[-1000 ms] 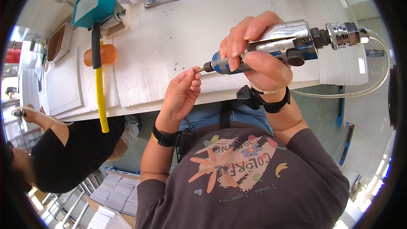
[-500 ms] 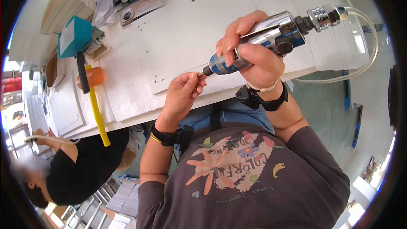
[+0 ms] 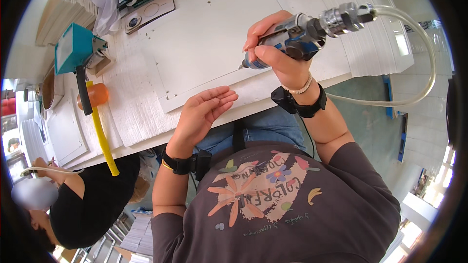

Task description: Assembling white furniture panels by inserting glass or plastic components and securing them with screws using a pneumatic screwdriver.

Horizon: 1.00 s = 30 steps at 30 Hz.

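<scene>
A: Right hand (image 3: pixel 280 56)?

B: I see it clenched around the air tool (image 3: pixel 297 31), a blue and metal body, tip pointing left and down at the white panel (image 3: pixel 204 44). Can't tell if the tip touches. The clear hose (image 3: pixel 424 58) leaves the tool's metal fitting at the right, loops out and comes back under the wrist.

A: Left hand (image 3: pixel 202 112)?

B: Released, holding nothing. Fingers straight, pointing up-right, hovering at the near edge of the bench (image 3: pixel 146 131). Well apart from the tool, just below the panel's lower edge.

A: Where's the panel?

B: Flat on the bench, middle of my view, small holes near its corners. The right hand is over its right side.

A: Wrists?

B: I see a black band on each, plus a bead bracelet on the right.

A: Other stuff?

B: Mallet (image 3: pixel 97 117) with an orange head and yellow handle on the left side of the bench. Teal box (image 3: pixel 75 51) above it with a black handle hanging down. Another person in a black top (image 3: pixel 92 204) at lower left, face blurred.
</scene>
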### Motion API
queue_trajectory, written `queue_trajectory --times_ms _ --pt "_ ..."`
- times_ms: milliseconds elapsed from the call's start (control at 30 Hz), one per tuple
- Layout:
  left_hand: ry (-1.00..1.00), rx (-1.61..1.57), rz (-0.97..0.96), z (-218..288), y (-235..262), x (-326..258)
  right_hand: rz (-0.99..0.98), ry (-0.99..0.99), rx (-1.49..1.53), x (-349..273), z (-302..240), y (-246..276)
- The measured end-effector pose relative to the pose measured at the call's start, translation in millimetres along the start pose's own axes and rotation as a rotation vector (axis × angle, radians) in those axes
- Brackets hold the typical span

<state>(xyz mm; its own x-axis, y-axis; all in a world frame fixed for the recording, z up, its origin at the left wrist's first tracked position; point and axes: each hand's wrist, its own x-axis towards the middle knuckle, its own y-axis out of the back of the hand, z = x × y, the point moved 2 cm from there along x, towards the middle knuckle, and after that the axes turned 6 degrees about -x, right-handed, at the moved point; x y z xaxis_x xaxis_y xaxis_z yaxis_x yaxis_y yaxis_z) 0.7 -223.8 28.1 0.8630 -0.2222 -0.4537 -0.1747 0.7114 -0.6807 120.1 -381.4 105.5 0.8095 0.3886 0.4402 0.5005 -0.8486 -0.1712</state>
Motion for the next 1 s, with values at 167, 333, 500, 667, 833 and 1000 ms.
queue_trajectory --times_ms 167,333,500,667,833,1000 --pt "0.025 -0.049 -0.012 -3 5 -4 0.003 -0.032 -0.045 1 7 -1" --pt "0.029 -0.046 0.089 -3 9 -4 -0.118 -0.074 -0.182 0 16 -4" --pt "0.054 -0.038 -0.087 -5 26 -4 -0.139 -0.099 -0.191 1 18 -12" --pt "0.074 0.011 -0.099 -1 26 -4 -0.061 -0.142 -0.277 9 22 -19" --pt "0.006 -0.007 0.05 13 26 -1 -0.098 -0.122 -0.182 8 26 -13" --pt "-0.059 0.027 0.081 28 25 9 -0.039 -0.168 -0.136 12 20 -12"
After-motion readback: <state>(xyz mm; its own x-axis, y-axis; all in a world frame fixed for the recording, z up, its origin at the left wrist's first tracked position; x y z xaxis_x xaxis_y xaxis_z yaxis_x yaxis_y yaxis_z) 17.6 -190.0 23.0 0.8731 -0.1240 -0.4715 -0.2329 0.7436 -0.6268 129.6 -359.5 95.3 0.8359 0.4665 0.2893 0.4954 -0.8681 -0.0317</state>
